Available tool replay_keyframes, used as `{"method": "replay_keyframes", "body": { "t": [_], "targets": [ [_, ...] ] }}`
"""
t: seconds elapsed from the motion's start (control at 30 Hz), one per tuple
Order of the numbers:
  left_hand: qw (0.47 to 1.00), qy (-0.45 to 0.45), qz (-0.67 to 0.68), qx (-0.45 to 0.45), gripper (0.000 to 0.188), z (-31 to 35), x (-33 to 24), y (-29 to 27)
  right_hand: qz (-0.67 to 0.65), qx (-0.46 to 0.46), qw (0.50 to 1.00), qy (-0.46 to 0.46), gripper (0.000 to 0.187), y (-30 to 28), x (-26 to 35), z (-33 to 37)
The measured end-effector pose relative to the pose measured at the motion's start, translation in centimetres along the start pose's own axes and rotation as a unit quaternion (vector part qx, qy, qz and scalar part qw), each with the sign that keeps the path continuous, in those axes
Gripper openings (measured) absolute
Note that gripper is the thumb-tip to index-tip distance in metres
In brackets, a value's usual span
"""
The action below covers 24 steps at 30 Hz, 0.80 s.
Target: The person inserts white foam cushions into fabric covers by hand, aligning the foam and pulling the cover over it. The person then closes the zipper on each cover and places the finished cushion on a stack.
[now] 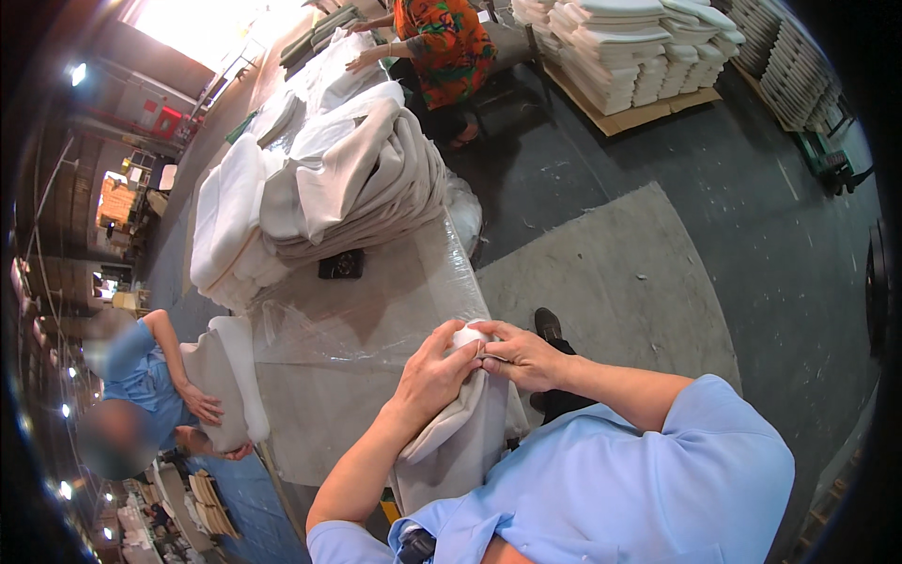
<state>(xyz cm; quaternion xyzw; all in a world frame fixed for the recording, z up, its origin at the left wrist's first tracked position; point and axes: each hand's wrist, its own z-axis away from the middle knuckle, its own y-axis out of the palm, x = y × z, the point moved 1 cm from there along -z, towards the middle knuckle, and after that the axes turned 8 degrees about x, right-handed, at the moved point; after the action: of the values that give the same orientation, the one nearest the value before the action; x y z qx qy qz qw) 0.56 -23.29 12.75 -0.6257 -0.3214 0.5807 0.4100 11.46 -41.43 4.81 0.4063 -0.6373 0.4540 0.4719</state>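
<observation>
- Beige fabric, a folded cover [460,428], sits bunched at the near edge of the worktable [357,376], at about 6 o'clock in the head view, with white padding showing at its top end.
- The left hand [434,371] closes around the upper end of the cover, fingers curled over the cloth.
- The right hand [521,355] pinches the same end from 3 o'clock, fingertips pressed against the white padding and touching the left hand.
- Clear plastic sheeting [376,301] lies crinkled over the tabletop, catching the light between the hands and the goods beyond.
- A tall heap of folded beige and white covers [329,188] fills the table at 11 o'clock; a small dark object [341,265] rests just at its foot.
- A co-worker in a blue shirt [141,376] stands at 9 o'clock beside the table, hands on a pale cushion piece [225,376].
- A second person in an orange patterned top [443,47] works at the table's far end, at 12 o'clock.
- White foam pads [639,47] are stacked on a pallet at 1 o'clock.
- The floor is dark grey concrete [752,216], with a lighter grey mat [611,273] at 3 o'clock of the table.
- Daylight floods in at the upper left of the workshop.
</observation>
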Motion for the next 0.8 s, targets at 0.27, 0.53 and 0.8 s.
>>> {"method": "replay_keyframes", "body": {
  "t": [0.27,0.53,0.8],
  "targets": [
    [0.982,-0.087,0.163,-0.03,0.016,-2.3,3.0,2.0,-0.038,-0.125,0.99,0.058,0.027,0.6,-3.5,-2.2],
    [0.945,-0.199,0.259,-0.017,0.013,-4.9,5.4,3.7,-0.204,-0.206,0.942,0.169,0.031,1.1,-5.6,-3.6],
    [0.884,-0.262,0.383,0.052,0.021,-5.1,8.9,5.2,-0.276,-0.24,0.911,0.191,0.035,2.5,-6.6,-4.1]
  ]
}}
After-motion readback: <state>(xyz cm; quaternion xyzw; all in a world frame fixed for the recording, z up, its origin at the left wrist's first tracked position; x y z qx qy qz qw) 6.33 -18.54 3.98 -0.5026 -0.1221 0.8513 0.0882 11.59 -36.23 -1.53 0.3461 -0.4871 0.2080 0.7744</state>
